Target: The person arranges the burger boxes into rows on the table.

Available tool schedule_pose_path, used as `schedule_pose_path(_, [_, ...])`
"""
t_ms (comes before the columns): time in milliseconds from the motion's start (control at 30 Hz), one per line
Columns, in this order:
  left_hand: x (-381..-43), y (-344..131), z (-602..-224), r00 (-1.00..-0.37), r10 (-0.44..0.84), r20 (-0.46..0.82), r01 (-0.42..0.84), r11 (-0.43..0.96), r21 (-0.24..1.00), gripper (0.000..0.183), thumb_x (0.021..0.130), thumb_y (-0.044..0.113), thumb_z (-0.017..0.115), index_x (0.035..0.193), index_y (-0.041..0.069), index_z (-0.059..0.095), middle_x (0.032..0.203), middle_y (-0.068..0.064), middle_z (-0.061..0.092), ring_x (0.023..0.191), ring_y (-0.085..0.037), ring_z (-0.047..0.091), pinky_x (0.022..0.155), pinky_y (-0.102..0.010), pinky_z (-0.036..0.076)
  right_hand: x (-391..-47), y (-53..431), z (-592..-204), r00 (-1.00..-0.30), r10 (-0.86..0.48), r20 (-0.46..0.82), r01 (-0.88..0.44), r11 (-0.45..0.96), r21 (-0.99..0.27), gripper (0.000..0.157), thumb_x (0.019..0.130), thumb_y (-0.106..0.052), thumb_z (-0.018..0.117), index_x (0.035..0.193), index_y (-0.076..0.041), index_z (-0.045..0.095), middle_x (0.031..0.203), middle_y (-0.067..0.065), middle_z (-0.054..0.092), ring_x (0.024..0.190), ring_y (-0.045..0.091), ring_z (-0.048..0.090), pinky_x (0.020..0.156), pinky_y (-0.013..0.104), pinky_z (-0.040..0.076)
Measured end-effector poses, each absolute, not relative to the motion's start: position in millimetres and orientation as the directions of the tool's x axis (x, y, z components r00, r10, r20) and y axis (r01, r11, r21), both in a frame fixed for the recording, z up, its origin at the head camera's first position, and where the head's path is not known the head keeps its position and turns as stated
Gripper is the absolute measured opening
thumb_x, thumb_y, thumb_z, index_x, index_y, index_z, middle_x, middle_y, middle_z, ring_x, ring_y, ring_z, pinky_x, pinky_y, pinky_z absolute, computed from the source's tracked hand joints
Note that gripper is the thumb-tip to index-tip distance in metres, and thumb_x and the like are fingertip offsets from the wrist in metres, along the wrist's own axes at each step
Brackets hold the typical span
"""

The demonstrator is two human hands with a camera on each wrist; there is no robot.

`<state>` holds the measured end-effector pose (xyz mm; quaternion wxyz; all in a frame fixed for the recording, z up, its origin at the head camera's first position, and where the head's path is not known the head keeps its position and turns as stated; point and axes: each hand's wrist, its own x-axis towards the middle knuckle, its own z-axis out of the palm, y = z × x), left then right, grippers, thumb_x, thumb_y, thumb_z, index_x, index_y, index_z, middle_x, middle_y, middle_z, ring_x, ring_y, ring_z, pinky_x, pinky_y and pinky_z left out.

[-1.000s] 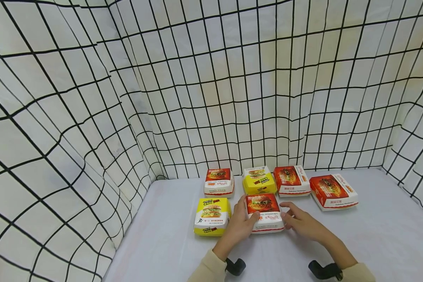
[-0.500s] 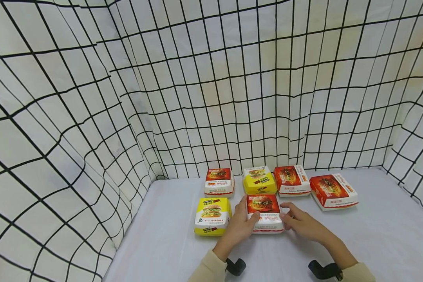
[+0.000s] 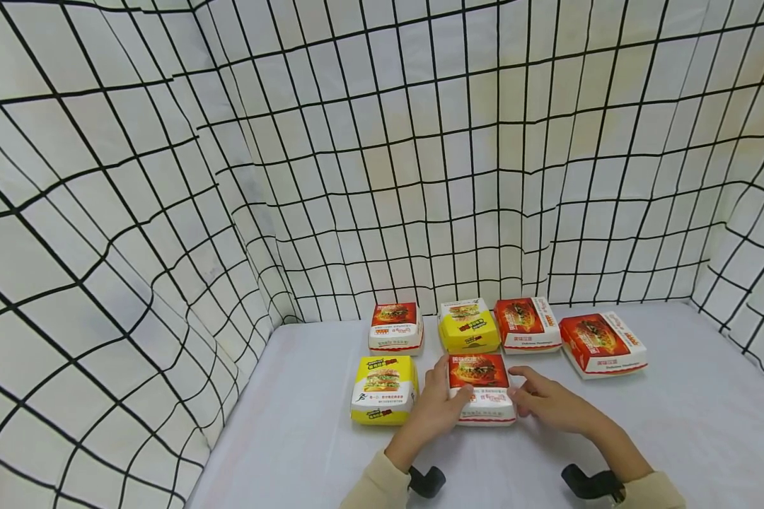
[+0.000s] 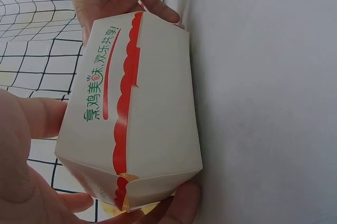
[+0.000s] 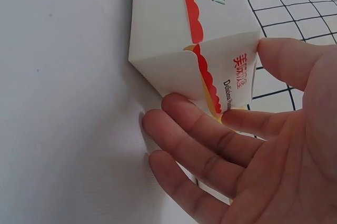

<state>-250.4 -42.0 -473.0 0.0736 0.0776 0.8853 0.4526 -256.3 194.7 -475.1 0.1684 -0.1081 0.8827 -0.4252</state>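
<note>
Between the two hands, a red and white burger box [image 3: 479, 370] with a burger picture on its lid lies on the white table. My left hand [image 3: 436, 404] grips its left side, thumb over the lid and fingers round the end, as the box [image 4: 163, 103] in the left wrist view shows. At the opposite end, my right hand [image 5: 253, 150] touches the box [image 5: 163, 23] with its thumb at the lid corner and nearly straight fingers along the side. Just left of the left hand sits a yellow burger box [image 3: 382, 389].
Behind stands a row: a red and white box [image 3: 396, 329], a yellow one [image 3: 468, 326], another red and white box [image 3: 525, 325], and a tilted one [image 3: 601, 345] at right. A white wall with black netting [image 3: 388, 177] encloses the table [image 3: 280, 438].
The held burger box has slid slightly right and toward me, opening a small gap from the yellow box behind it. Both hands have moved along with it; the other boxes stay put.
</note>
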Motion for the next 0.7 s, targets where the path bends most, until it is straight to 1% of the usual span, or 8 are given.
schedule_pose_path(167, [-250.2, -41.1, -474.3, -0.977, 0.197, -0.075, 0.056, 0.583, 0.811, 0.083, 0.091, 0.051, 0.057, 0.154, 0.021, 0.014, 0.143, -0.010, 0.036, 0.118, -0.024, 0.048, 0.098, -0.056, 0.043, -256.1, 196.6, -474.2, -0.914, -0.341, -0.218, -0.044, 0.620, -0.784, 0.066, 0.094, -0.048, 0.054, 0.144, -0.011, 0.034, 0.089, 0.003, 0.062, 0.084, 0.019, 0.055, 0.070, 0.033, 0.045])
schedule_pose_path(400, [-249.5, -41.7, -473.8, -0.976, 0.199, -0.089, 0.049, 0.601, 0.798, 0.083, 0.090, 0.053, 0.057, 0.154, 0.021, 0.014, 0.139, -0.013, 0.040, 0.113, -0.025, 0.049, 0.096, -0.056, 0.043, -254.9, 198.5, -472.0, -0.908, -0.366, -0.206, -0.070, 0.617, -0.784, 0.064, 0.095, -0.047, 0.053, 0.144, -0.009, 0.035, 0.087, 0.005, 0.063, 0.084, 0.020, 0.054, 0.069, 0.033, 0.044])
schedule_pose_path(567, [-248.2, -42.2, -471.1, -0.975, 0.199, -0.095, 0.048, 0.613, 0.789, 0.083, 0.090, 0.053, 0.057, 0.154, 0.019, 0.015, 0.141, -0.017, 0.040, 0.115, -0.027, 0.049, 0.096, -0.056, 0.043, -254.0, 199.4, -470.1, -0.898, -0.391, -0.201, -0.084, 0.602, -0.794, 0.064, 0.096, -0.045, 0.053, 0.143, -0.008, 0.035, 0.088, 0.006, 0.063, 0.084, 0.021, 0.055, 0.069, 0.034, 0.044])
schedule_pose_path(700, [-247.3, -42.8, -468.4, -0.975, 0.195, -0.109, 0.041, 0.636, 0.770, 0.085, 0.089, 0.055, 0.058, 0.154, 0.020, 0.016, 0.144, -0.020, 0.038, 0.116, -0.030, 0.051, 0.094, -0.058, 0.043, -254.0, 200.5, -469.4, -0.894, -0.399, -0.203, -0.090, 0.605, -0.791, 0.063, 0.096, -0.045, 0.053, 0.143, -0.008, 0.035, 0.087, 0.005, 0.063, 0.085, 0.021, 0.055, 0.069, 0.034, 0.044])
